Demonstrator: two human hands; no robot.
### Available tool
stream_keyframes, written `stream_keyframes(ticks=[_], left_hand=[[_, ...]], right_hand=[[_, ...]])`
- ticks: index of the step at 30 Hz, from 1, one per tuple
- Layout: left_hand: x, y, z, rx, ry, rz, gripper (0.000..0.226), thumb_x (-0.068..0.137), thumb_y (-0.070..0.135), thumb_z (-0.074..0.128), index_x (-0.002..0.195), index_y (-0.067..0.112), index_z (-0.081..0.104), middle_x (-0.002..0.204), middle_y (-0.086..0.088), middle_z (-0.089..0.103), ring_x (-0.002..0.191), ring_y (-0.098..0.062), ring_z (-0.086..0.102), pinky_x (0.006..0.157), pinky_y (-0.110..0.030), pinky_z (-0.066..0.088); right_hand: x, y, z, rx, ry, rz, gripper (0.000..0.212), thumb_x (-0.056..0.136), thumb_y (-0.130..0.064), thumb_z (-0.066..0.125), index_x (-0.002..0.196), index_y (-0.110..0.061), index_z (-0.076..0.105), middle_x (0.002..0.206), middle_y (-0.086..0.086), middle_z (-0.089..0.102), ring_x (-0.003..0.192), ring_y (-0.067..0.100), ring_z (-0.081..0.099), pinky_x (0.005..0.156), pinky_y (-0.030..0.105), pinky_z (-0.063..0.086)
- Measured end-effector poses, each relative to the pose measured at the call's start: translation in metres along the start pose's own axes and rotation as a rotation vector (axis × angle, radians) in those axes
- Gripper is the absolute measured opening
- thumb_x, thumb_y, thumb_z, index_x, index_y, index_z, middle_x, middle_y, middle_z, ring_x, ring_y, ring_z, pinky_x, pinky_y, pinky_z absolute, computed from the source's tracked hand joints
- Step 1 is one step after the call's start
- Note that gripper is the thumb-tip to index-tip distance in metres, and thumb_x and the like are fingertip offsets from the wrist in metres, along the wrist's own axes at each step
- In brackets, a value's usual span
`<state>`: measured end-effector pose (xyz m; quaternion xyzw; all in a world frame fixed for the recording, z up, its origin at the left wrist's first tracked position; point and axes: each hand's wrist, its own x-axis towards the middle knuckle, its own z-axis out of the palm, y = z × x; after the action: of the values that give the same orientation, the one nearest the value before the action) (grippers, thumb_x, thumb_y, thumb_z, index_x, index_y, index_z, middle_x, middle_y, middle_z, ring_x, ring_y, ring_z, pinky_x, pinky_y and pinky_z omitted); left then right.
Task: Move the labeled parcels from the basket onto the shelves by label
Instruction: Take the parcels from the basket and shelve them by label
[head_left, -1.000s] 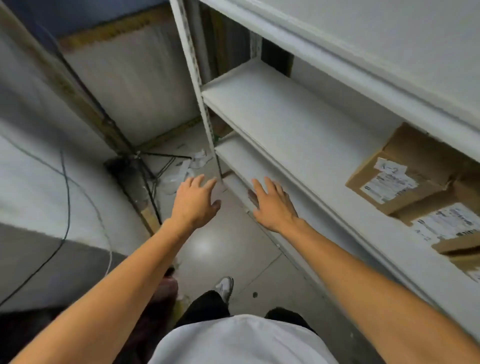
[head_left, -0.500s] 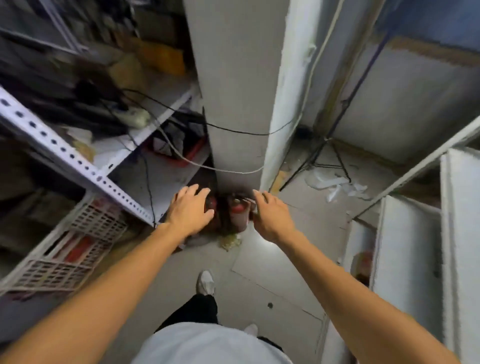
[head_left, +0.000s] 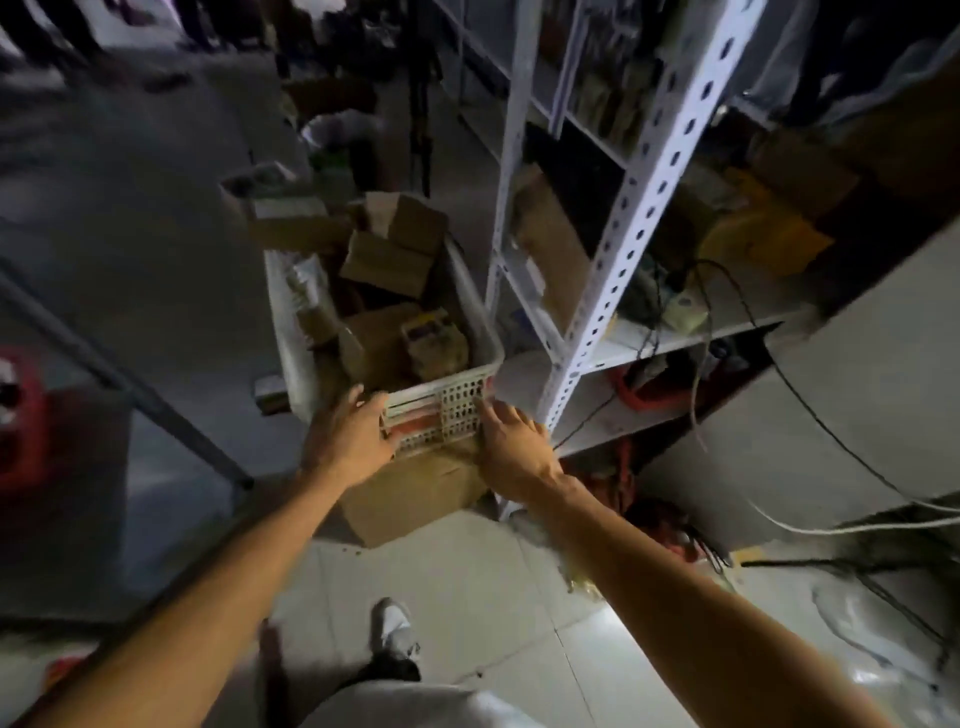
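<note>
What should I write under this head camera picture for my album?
Both empty hands, left and right, reach for a white basket full of cardboard parcels beside metal shelves.

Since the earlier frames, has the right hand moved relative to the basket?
Cannot tell: the basket was out of view earlier. The right hand is now at its near perforated end, open.

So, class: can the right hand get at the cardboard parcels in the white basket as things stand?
Probably yes: the right hand is at the basket near end, the parcels lie uncovered, nothing blocks.
</note>
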<state>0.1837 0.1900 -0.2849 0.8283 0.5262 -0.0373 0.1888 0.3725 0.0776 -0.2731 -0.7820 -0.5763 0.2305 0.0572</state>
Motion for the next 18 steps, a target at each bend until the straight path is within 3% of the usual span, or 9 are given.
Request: stream_keyframes(ticks=[3,8,18], left_hand=[[0.022,-0.042,-0.016,-0.004,0.025,-0.045,0.07,0.09,0.049,0.06,0.15,0.022,0.037,0.158,-0.009,0.031,0.144,-0.03,0.032,0.116,-0.044,0.032],[0.051,-0.068,-0.028,-0.022,0.012,-0.042,0.068,0.092,0.049,0.057,0.15,0.021,0.037,0.157,-0.01,0.032,0.144,-0.031,0.029,0.118,-0.043,0.028],[0.119,-0.057,-0.026,-0.042,-0.116,-0.007,0.068,0.093,0.049,0.054,0.152,0.025,0.033,0.159,-0.007,0.028,0.146,-0.032,0.024,0.117,-0.044,0.03]], right_hand=[[0.046,-0.039,0.0,0.009,-0.037,-0.033,0.075,0.095,-0.033,0.053,0.158,-0.03,0.013,0.164,0.005,0.021,0.149,0.035,0.018,0.123,0.052,0.016],[0.094,-0.058,0.003,0.006,-0.048,0.001,0.071,0.089,-0.033,0.061,0.15,-0.029,0.026,0.144,0.01,0.047,0.131,0.036,0.043,0.112,0.054,0.035],[0.147,-0.03,0.014,0.076,-0.126,0.133,0.075,0.089,-0.027,0.059,0.155,-0.026,0.023,0.153,0.011,0.04,0.135,0.035,0.04,0.112,0.047,0.037]])
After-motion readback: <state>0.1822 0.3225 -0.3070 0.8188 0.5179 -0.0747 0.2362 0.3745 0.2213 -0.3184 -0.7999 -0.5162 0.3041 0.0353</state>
